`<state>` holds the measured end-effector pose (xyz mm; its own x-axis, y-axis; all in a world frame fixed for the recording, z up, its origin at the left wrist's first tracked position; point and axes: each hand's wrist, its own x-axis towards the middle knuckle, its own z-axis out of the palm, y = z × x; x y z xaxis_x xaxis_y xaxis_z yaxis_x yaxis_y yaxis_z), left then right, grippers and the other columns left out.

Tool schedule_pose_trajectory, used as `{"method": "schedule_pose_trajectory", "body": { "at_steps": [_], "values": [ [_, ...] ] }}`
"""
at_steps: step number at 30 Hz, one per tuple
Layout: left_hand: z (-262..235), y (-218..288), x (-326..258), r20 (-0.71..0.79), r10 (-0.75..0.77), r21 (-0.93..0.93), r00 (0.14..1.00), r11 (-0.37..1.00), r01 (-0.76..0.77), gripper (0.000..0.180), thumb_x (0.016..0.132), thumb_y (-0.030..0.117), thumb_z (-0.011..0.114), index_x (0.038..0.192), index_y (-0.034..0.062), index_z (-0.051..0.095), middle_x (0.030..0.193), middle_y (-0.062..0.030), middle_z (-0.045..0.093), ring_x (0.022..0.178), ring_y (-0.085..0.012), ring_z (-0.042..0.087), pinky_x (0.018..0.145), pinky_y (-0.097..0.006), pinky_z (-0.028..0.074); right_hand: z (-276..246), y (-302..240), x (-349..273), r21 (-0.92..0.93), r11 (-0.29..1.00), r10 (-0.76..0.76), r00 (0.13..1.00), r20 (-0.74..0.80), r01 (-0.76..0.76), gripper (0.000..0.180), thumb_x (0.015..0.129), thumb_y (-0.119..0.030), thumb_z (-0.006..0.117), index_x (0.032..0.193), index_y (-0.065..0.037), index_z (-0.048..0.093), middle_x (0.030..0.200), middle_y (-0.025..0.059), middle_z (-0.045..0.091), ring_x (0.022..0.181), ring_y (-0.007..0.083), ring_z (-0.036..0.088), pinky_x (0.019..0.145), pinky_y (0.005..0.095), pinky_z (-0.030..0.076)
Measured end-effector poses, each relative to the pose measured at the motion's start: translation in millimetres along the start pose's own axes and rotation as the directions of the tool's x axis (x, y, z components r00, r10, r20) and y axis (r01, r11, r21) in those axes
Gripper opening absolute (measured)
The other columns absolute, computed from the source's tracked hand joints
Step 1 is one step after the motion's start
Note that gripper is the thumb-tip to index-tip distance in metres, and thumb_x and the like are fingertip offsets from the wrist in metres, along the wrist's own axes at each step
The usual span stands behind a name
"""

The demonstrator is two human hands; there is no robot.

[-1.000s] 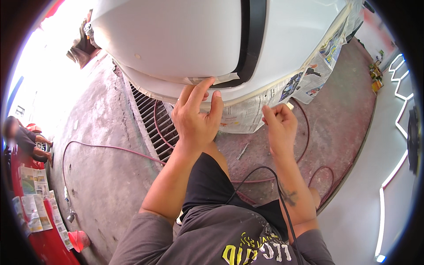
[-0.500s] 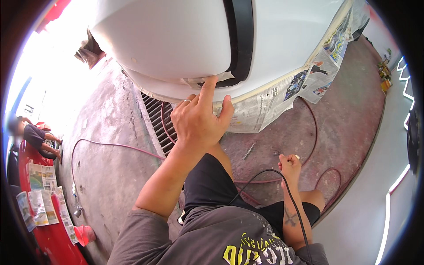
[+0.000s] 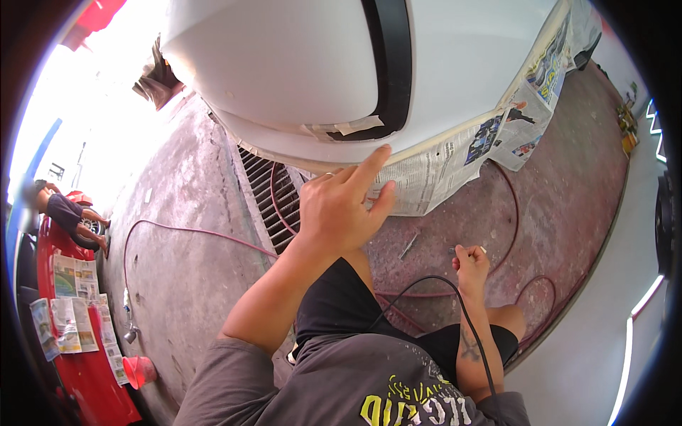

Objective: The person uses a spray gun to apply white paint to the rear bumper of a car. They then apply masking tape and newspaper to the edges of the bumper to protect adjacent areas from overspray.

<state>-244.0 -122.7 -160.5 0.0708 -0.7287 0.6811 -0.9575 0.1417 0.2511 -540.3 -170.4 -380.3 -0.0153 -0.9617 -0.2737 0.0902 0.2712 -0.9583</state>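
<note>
The white bumper (image 3: pixel 305 64) stands in front of the person, a black strip (image 3: pixel 392 71) curving down it. Pale tape (image 3: pixel 359 126) lies across the strip's lower end, and newspaper (image 3: pixel 426 174) hangs from the bumper's lower right edge. The left hand (image 3: pixel 341 213) is at that lower edge, below the tape, index finger stretched out and thumb wide of it; whether the fingertip touches, I cannot tell. The right hand (image 3: pixel 471 270) is well below the bumper, fingers curled in narrow; a small pale bit (image 3: pixel 484 250) shows at them, its hold unclear. A grate (image 3: pixel 264 192) lies under the bumper's left side.
</note>
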Motion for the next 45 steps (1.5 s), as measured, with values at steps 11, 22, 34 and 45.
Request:
{"method": "schedule_pose_trajectory", "body": {
  "at_steps": [11,22,34,45],
  "values": [
    [7.3,-39.7,1.3,0.183,0.034,0.423,0.983,0.899,-0.11,0.079,0.098,0.047,0.072,0.169,0.0334,0.038,0.065,-0.0016,0.065,0.054,-0.0215,0.067,0.056,-0.037,0.057,-5.1,13.6,3.8,-0.002,1.0,-0.011,1.0,-0.007,0.011,0.025,0.097,-0.013,0.078,0.079,-0.009,0.061,0.072,-0.0007,0.063,0.064,0.0077,0.061,0.06,0.0233,0.046],
    [10.4,-39.9,-3.6,0.152,0.045,0.424,0.987,0.899,-0.107,0.08,0.096,0.045,0.076,0.167,0.0317,0.042,0.065,-0.0016,0.066,0.054,-0.0212,0.068,0.056,-0.038,0.058,-2.4,10.0,3.0,0.016,1.0,-0.019,1.0,0.024,0.019,0.026,0.097,-0.013,0.078,0.078,-0.009,0.06,0.074,-0.0012,0.062,0.063,0.0079,0.059,0.058,0.0235,0.046],
    [15.0,-65.1,-18.4,0.056,0.17,0.417,0.984,0.891,-0.178,0.079,0.093,0.037,0.079,0.162,0.0123,0.05,0.079,-0.0037,0.077,0.061,-0.019,0.071,0.058,-0.032,0.055,-8.0,1.1,9.8,0.018,1.0,0.004,1.0,-0.002,-0.004,0.028,0.098,-0.015,0.077,0.079,-0.011,0.057,0.068,-0.0044,0.056,0.058,0.0057,0.053,0.057,0.0227,0.042],
    [19.7,-43.2,-27.7,0.135,-0.104,0.268,0.985,0.961,0.065,0.092,0.094,0.034,0.079,0.168,0.0031,0.033,0.071,-0.0018,0.067,0.056,-0.0181,0.064,0.056,-0.032,0.051,-19.0,-6.9,14.0,-0.138,0.988,-0.071,0.997,0.035,0.075,0.017,0.096,-0.013,0.078,0.102,-0.005,0.064,0.079,-0.003,0.056,0.065,0.0054,0.049,0.058,0.0239,0.041]
  ]
}}
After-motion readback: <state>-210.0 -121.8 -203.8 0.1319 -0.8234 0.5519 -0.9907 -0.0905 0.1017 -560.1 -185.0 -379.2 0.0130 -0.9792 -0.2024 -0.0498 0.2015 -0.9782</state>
